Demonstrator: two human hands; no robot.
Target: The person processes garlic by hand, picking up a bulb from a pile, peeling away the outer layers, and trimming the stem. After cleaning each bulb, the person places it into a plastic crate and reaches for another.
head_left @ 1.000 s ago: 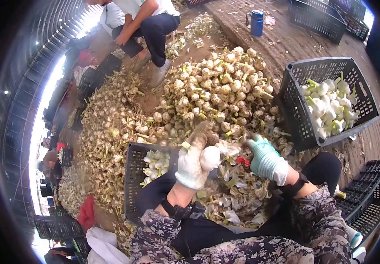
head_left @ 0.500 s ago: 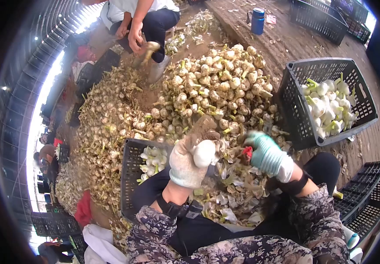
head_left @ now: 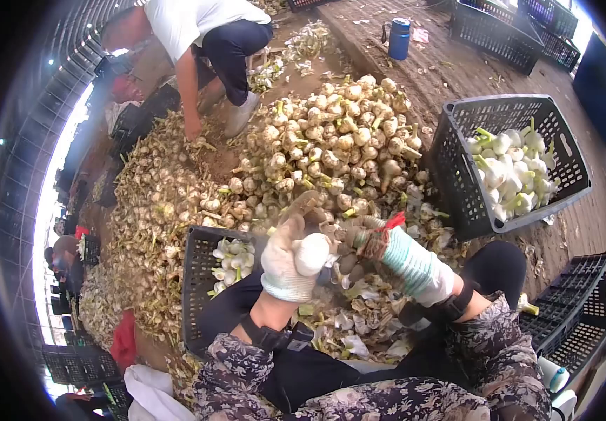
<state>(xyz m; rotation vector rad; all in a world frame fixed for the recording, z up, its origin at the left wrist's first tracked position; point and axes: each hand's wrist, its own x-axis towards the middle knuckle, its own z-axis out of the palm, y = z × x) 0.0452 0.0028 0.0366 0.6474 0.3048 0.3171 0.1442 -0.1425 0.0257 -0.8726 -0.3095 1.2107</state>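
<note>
My left hand (head_left: 290, 263), in a pale, dirt-stained glove, is wrapped round a peeled white garlic bulb (head_left: 312, 254). Just to its right is my right hand (head_left: 394, 256), in a green and white glove with a red strip (head_left: 391, 223) at its fingers. Its fingers bend toward the bulb; whether they hold anything is hidden. Beyond both hands rises a heap of unpeeled garlic (head_left: 345, 133). Loose peelings (head_left: 359, 323) lie below and between my hands. A small black crate (head_left: 197, 263) with white bulbs stands left of my left hand.
A large black crate (head_left: 457, 161) holding white bulbs stands at the right, with empty-looking crates (head_left: 569, 302) below it. A blue flask (head_left: 399, 39) is on the boards. Another person (head_left: 236, 49) bends over the garlic at the upper left.
My right hand has moved left, close to the bulb in my left hand. The other person has leaned down and reaches an arm to the heap. The whole view has shifted slightly.
</note>
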